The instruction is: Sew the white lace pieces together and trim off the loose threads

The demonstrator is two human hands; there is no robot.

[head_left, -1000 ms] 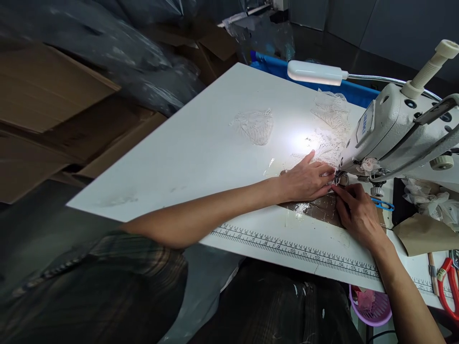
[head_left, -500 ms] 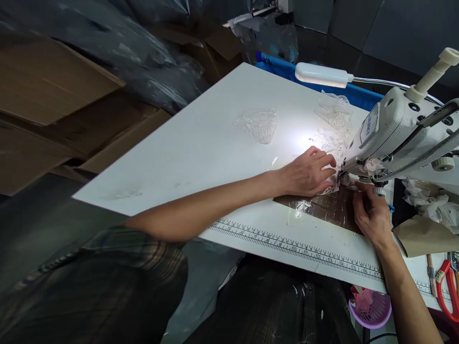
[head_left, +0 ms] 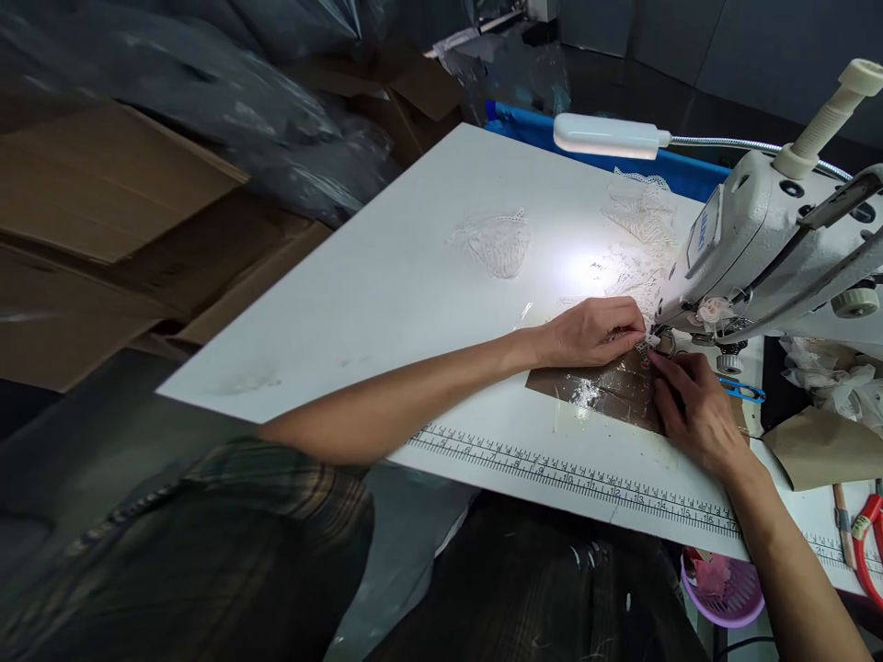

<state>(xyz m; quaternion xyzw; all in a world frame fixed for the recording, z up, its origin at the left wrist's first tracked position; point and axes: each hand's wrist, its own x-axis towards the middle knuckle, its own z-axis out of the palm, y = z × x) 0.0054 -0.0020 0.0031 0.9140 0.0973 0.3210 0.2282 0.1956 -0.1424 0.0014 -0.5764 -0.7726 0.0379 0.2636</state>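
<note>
My left hand (head_left: 591, 333) lies on the white table (head_left: 386, 285) with its fingertips pinched on a small white lace piece (head_left: 651, 340) at the presser foot of the white sewing machine (head_left: 765, 248). My right hand (head_left: 690, 409) rests on a shiny brown patch (head_left: 600, 391) of the table, its fingers stretched toward the same lace piece just below the needle. Whether the right fingers grip the lace is hidden by the hand.
Loose white lace pieces (head_left: 498, 241) lie farther back under a lit lamp (head_left: 603, 135). A printed ruler (head_left: 586, 483) runs along the table's near edge. Blue snips (head_left: 741, 390), brown paper (head_left: 820, 446), red-handled scissors (head_left: 870, 542) and a purple basket (head_left: 724, 588) sit at the right. Cardboard boxes (head_left: 103, 211) stand at the left.
My right hand moved from beside the machine's base back up to the needle. My left hand flattened and closed its fingertips on the lace piece.
</note>
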